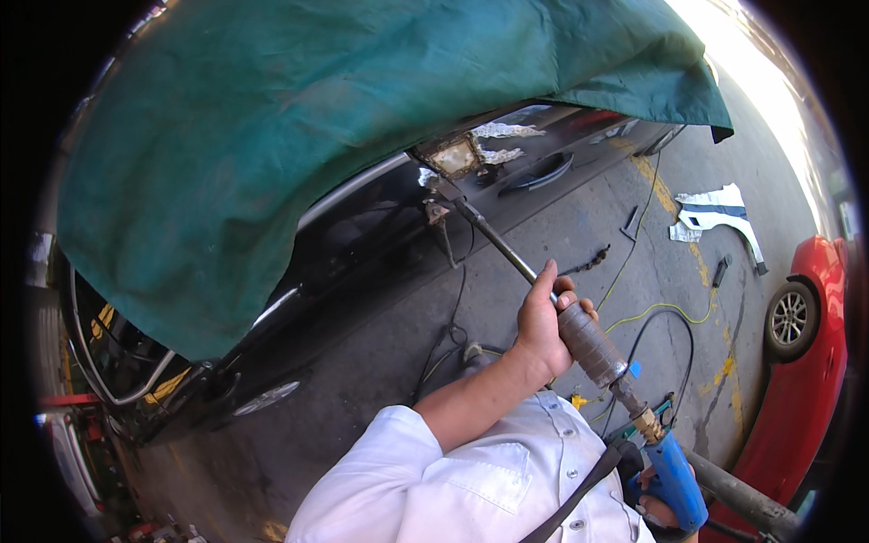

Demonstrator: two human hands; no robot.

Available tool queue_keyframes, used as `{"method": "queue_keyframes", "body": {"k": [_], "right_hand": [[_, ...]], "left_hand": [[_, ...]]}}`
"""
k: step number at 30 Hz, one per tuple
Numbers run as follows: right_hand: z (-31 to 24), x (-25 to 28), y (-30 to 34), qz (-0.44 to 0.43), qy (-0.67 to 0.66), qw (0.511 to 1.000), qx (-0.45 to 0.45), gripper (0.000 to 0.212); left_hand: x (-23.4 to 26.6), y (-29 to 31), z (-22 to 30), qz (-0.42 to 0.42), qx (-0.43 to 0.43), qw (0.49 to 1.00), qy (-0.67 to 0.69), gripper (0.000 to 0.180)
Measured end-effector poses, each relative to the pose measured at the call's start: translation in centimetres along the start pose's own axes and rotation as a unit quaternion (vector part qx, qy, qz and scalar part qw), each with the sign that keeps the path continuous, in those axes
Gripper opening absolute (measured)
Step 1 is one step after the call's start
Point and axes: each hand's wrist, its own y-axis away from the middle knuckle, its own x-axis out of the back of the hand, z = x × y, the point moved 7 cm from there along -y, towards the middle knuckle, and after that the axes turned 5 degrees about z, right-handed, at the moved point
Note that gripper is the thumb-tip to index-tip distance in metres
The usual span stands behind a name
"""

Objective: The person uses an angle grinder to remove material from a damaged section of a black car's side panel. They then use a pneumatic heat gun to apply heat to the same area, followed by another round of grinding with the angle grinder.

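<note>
A slide hammer dent puller (pixel 593 344) runs diagonally from the black car's (pixel 362 240) side down to my right. My left hand (pixel 545 326) is closed round its steel rod, at the upper end of the ridged sliding weight. On the blue pistol-style handle (pixel 674 480) my right hand (pixel 659 509) is wrapped, mostly hidden behind it. The rod's far end meets the body panel beside a bare-metal patch (pixel 455 157) with a darkened border. A small clamp (pixel 436 213) with a cable hangs just below that end. Close to the patch is the black door handle (pixel 538 172).
A green cover (pixel 299 109) drapes over the car. Cables and a yellow-green hose (pixel 665 306) trail across the grey floor. A hammer (pixel 631 223) and a white fender panel (pixel 720 217) lie beyond. A red car (pixel 797 362) stands at the right.
</note>
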Motion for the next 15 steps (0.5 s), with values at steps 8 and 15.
{"method": "queue_keyframes", "body": {"k": [8, 15], "right_hand": [[-0.8, -0.6, -0.4, 0.015, 0.018, 1.000, -0.015, 0.052], [-5.9, -2.5, -0.5, -0.097, 0.339, 0.892, 0.282, 0.028]], "left_hand": [[-2.3, -0.4, 3.1, -0.122, -0.038, 0.991, 0.030, 0.037], [-3.1, 2.9, -0.4, -0.446, 0.099, 0.864, 0.211, 0.046]]}}
